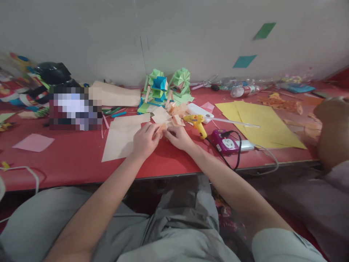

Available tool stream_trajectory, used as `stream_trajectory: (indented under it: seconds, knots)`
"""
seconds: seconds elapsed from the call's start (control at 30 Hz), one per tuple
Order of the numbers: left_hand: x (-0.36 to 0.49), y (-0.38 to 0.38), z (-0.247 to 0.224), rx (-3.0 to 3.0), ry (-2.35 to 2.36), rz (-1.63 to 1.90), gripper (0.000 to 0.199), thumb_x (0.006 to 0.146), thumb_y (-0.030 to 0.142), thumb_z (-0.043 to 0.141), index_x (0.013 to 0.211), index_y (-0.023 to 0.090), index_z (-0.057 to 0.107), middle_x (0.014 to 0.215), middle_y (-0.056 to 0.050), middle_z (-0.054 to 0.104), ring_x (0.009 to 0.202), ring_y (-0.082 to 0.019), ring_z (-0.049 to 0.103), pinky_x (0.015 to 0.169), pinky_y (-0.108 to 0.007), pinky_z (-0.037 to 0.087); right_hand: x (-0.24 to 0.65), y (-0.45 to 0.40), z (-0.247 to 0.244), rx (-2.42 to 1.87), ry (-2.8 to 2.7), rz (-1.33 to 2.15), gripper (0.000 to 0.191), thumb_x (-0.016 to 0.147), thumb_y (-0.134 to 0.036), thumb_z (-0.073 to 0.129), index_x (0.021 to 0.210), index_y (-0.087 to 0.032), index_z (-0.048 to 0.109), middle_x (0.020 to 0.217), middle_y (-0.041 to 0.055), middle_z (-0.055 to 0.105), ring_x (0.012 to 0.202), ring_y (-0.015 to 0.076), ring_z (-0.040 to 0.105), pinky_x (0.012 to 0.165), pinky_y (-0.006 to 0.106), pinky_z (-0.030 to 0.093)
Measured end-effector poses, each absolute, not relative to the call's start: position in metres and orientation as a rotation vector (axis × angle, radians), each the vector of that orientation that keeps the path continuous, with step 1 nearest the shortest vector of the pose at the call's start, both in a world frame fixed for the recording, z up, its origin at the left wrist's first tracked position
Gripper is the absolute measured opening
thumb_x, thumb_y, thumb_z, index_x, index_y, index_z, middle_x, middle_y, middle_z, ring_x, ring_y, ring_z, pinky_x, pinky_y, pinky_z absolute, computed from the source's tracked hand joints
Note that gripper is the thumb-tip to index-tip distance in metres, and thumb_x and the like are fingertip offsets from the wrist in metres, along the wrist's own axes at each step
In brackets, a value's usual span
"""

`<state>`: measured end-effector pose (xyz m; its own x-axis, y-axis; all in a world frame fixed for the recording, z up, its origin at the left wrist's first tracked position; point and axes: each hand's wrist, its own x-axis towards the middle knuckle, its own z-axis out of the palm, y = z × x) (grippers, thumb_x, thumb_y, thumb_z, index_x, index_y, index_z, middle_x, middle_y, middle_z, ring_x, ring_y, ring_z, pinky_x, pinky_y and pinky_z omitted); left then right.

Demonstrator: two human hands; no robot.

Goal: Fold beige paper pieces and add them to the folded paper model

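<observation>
Small peach paper piece (pixel 161 128) between your hands
Your left hand (pixel 145 141) and right hand (pixel 178 137) pinch it; the yellow plastic glue gun (pixel 200 128) lies nearer your right.

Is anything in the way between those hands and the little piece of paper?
Nothing visible: the left hand and right hand both have fingers on the paper. Loose scraps lie just beyond, not in between.
</observation>
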<state>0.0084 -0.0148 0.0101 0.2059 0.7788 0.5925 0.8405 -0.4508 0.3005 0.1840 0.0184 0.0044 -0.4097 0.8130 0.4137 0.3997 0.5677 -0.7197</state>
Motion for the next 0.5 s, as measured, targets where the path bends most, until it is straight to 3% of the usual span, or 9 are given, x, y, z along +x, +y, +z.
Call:
stream_trajectory:
  seconds: [0.2, 0.37, 0.5]
  knots:
    - [0.0131, -0.0147, 0.0097, -2.372, -1.786, -1.049, 0.006, 0.089, 0.026, 0.052, 0.092, 0.022, 0.051, 0.082, -0.003, 0.065, 0.071, -0.018, 0.061, 0.063, -0.028, 0.042, 0.1835, 0.0197, 0.0039, -0.939, -2.039, 0.511, 0.033, 0.089, -0.025, 0.047, 0.059, -0.021, 0.034, 0.055, -0.0034, 0.039, 0.053, 0.0102, 0.036, 0.055, 0.027, 0.029]
    - [0.0136, -0.0161, 0.0111, -2.335, -1.755, -0.964, 0.026, 0.094, 0.038, 0.046, 0.074, 0.022, 0.048, 0.075, -0.004, 0.063, 0.071, -0.019, 0.061, 0.063, -0.03, 0.04, 0.1831, 0.0198, 0.0015, -0.95, -2.127, 0.321, 0.028, 0.088, -0.024, 0.048, 0.063, -0.021, 0.036, 0.062, -0.0003, 0.047, 0.059, 0.012, 0.039, 0.059, 0.027, 0.031]
    - [0.0127, -0.0155, 0.0102, -2.3, -1.839, -0.852, 0.03, 0.096, 0.035, 0.043, 0.071, 0.022, 0.053, 0.073, -0.006, 0.067, 0.068, -0.02, 0.062, 0.059, -0.031, 0.036, 0.1815, 0.018, 0.0007, -1.04, -2.175, 0.175, 0.027, 0.092, -0.025, 0.047, 0.066, -0.02, 0.045, 0.067, 0.0028, 0.053, 0.063, 0.014, 0.044, 0.06, 0.028, 0.031]
